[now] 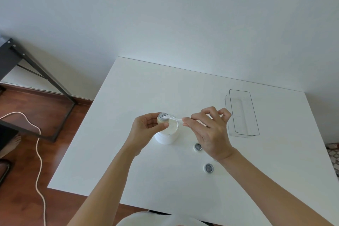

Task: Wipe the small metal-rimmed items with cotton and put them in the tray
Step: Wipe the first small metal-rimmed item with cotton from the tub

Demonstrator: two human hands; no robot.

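One metal-rimmed item [162, 116] in left hand [146, 130].

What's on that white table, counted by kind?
Small metal-rimmed items: 3, one held in the left hand at, two lying on the table
Cotton swab: 1, pinched by the right hand
White jar: 1
Clear tray: 1
Total: 6

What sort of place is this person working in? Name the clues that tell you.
Probably a room in a home, not a workshop: a plain white table pushed against a bare white wall, a wooden floor with a loose cord trailing across it, and a bare foot at the left edge.
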